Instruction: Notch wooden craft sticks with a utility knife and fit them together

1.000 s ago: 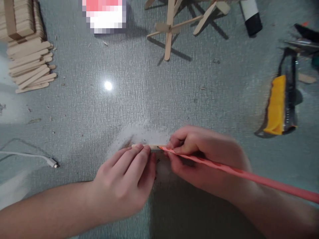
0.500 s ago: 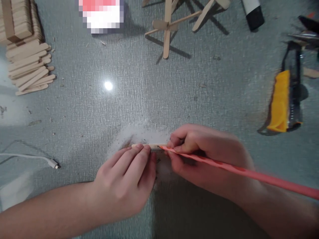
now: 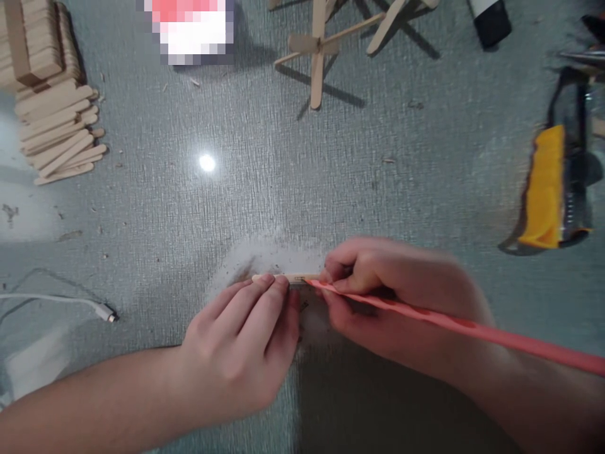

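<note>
My left hand [image 3: 243, 340] is closed on a wooden craft stick [image 3: 309, 277], its fingertips pressing along the stick's left part. In my right hand [image 3: 378, 284] is a red pencil [image 3: 439, 320], pinched close to its tip. That tip meets the stick just right of my left fingertips, where small dark pencil marks show. The stick's right end is hidden behind my right fingers. Beneath both hands lies a pale, dusty patch [image 3: 274, 252] on the grey textured table [image 3: 302, 189].
Craft sticks [image 3: 66, 135] lie heaped at the left, below a banded bundle [image 3: 38, 44]. A joined stick structure [image 3: 317, 75] stands at the back. A yellow and black cutter [image 3: 543, 189] lies right, a white cable [image 3: 85, 301] left. A black-ended object [image 3: 491, 25] sits at the top right.
The pencil tip stays at the marks on the stick, with both hands in nearly the same pose. The view has shifted slightly; the cutter appears a little further right.
</note>
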The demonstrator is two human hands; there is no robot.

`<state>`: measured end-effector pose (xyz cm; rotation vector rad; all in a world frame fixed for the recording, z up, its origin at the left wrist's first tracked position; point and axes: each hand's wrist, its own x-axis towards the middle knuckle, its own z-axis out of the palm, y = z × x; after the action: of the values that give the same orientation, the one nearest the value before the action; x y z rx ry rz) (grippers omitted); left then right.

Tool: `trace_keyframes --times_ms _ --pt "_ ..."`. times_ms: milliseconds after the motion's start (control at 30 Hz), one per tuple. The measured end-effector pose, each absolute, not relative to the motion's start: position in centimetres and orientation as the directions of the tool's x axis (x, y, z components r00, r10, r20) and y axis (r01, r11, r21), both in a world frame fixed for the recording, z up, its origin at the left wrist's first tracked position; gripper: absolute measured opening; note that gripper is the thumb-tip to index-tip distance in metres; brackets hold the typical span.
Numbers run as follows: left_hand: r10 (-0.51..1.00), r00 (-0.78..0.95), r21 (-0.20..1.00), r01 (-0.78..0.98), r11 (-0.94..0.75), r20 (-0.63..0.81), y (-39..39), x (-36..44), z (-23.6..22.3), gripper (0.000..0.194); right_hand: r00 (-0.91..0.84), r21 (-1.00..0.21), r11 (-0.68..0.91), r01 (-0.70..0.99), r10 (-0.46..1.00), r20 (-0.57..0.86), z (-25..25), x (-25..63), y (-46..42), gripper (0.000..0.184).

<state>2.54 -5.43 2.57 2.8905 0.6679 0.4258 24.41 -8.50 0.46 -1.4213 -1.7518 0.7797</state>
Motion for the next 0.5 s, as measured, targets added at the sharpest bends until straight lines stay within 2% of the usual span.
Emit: trace_keyframes --times_ms 500 --pt "0.459 0.854 0.213 0.415 -0.885 0.244 -5.49 2.74 2.47 0.024 -0.145 -0.822 0.202 0.532 0.978 0.147 0.62 24.46 -8.45 0.025"
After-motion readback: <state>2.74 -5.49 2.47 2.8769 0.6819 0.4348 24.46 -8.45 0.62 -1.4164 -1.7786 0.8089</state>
